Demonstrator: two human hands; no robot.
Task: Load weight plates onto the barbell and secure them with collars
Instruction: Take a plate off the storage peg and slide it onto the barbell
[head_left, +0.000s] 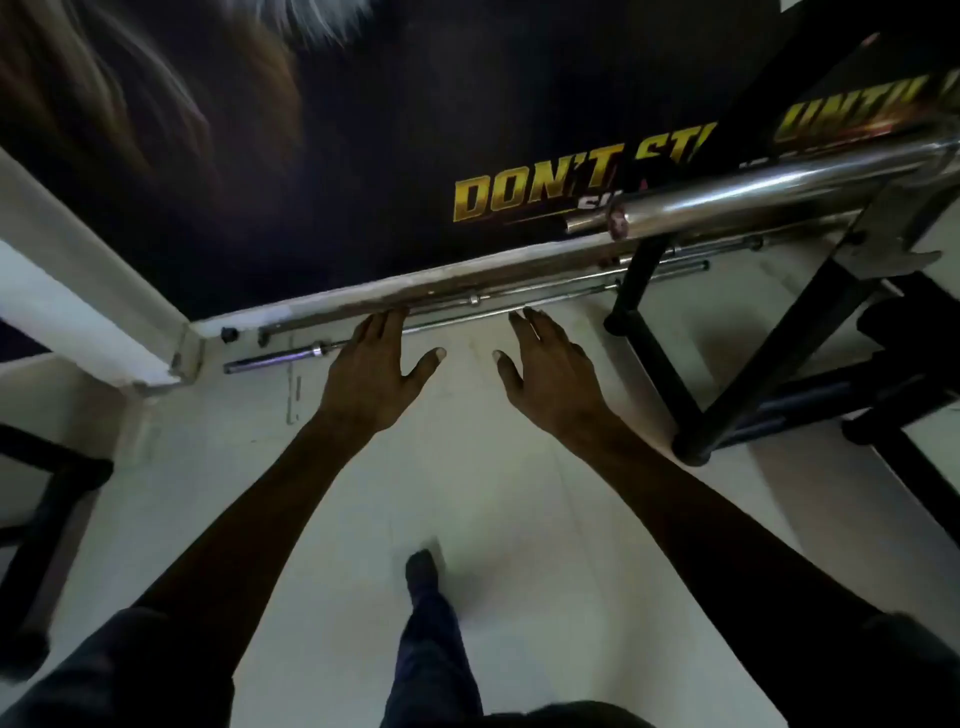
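both hands reaching out empty toward bars lying along the wall

the left hand (375, 370) and right hand (551, 370) are hovering palm-down with fingers spread wide, gripping nothing, over the pale floor (467, 493). several thin steel bars (467, 306) are lying on the floor at twelve o'clock of the hands, running along the base of a dark wall banner (519, 195) with yellow lettering; the left fingertips are overlapping the bars in view, though whether they are touching is unclear. a thick chrome barbell sleeve (769, 189) is resting on a black rack (779, 343) at two o'clock, bare along the part showing. one shoe (422, 569) is showing at six o'clock.
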